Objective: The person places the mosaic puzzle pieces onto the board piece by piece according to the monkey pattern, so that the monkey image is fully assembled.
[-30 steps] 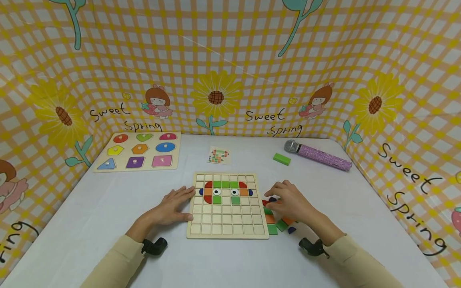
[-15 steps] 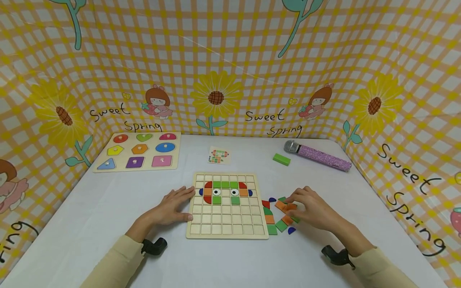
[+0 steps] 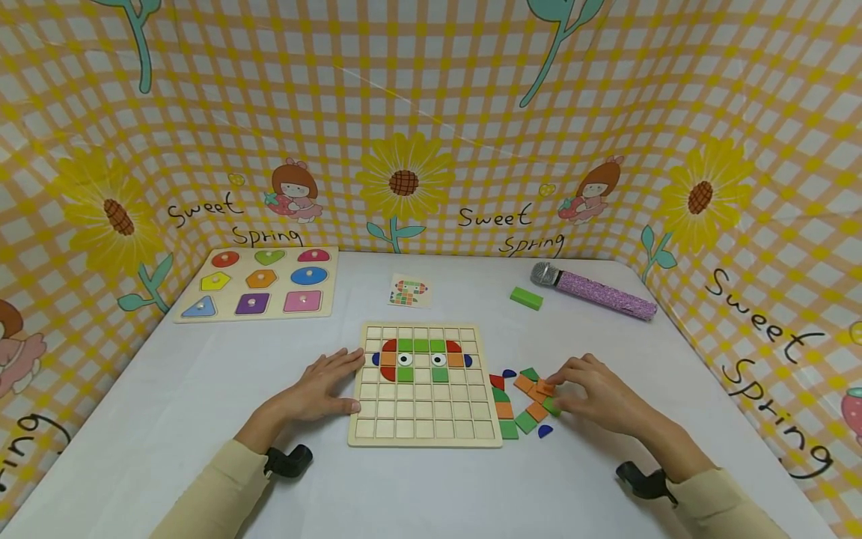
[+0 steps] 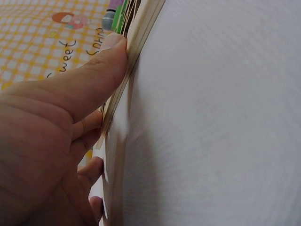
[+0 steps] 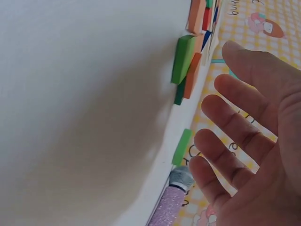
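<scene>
My left hand (image 3: 316, 389) rests at the left edge of the wooden grid board (image 3: 431, 430), its thumb (image 4: 106, 61) and fingertips against the rim. Red, green, orange and blue tiles plus two eye tiles form a face pattern in the upper part of the board. Over the right side of a loose pile of tiles hovers my right hand (image 3: 595, 393). Its fingertips overlap an orange tile (image 3: 545, 388) and a green tile (image 3: 551, 406) in the head view. The right wrist view shows those fingers loosely bent, with nothing between them.
A picture card (image 3: 409, 290) lies behind the board. At the back left is a knob shape puzzle (image 3: 283, 294). A green block (image 3: 527, 298) and a glittery purple microphone (image 3: 606, 295) lie at the back right. A blue half-round tile (image 3: 545, 432) sits near the pile's front.
My right hand has moved right from the board's right edge across the pile, uncovering orange, green and red tiles. My left hand has stayed at the board.
</scene>
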Available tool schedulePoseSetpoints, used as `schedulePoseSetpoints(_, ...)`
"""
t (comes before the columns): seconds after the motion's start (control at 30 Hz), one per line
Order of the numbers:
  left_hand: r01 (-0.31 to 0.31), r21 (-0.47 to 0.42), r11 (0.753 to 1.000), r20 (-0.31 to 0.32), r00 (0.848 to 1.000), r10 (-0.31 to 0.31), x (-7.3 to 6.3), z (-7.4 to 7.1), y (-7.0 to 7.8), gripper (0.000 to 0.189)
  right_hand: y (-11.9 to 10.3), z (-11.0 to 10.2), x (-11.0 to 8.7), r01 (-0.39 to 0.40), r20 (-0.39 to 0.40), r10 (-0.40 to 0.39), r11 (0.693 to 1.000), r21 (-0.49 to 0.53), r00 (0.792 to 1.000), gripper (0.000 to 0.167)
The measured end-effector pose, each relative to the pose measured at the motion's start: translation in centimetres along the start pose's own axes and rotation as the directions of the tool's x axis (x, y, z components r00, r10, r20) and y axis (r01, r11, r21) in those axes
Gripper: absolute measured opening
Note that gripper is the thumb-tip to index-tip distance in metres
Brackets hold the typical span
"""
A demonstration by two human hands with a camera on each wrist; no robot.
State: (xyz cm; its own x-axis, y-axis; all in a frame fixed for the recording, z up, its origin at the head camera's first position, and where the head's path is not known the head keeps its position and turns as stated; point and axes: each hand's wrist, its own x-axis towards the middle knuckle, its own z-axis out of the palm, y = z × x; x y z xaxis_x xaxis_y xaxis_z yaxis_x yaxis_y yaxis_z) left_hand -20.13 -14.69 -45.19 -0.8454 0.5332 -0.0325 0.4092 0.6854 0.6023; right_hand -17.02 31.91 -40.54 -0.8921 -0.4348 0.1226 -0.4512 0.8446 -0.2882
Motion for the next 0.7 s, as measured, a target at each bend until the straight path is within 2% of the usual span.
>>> schedulePoseSetpoints(0.23, -0.002, 0.0, 1.0, -0.001, 1.0, 0.002, 0.0, 0.0, 0.0, 0.078, 0.4, 0.7, 0.6, 0.025, 0.012, -0.025, 1.0, 0.003, 1.0, 0.024)
schedulePoseSetpoints(0.7, -0.015, -0.013, 1.0, 0.002, 1.0, 0.015, 0.0, 0.1, -0.2, 0.078, -2.1, 2.3, 3.9, 0.093, 0.04, -0.092, 0.995, -0.029, 0.995, 0.018)
